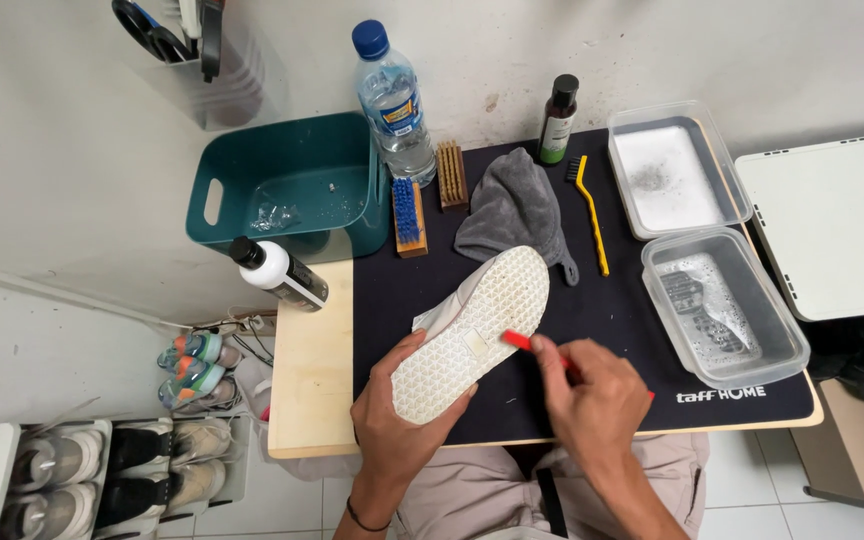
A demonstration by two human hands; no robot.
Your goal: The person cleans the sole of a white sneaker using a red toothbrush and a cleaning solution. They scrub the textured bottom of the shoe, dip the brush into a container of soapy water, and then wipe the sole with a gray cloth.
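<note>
My left hand (395, 415) grips a white shoe (472, 330) by its heel end, sole turned up and tilted over the dark mat (612, 330). My right hand (597, 400) holds a small red-handled brush (518, 341) whose tip touches the sole's right edge near the middle. A grey cloth (514, 208) lies just beyond the shoe's toe.
On the mat lie a yellow brush (590, 210), a blue-bristled brush (408, 215), a tan brush (451, 175) and a dark bottle (558, 120). Two clear tubs (727, 310) (674, 168) sit right. A teal basin (287, 185), water bottle (394, 100), white bottle (280, 273) and shoe rack (102, 470) are left.
</note>
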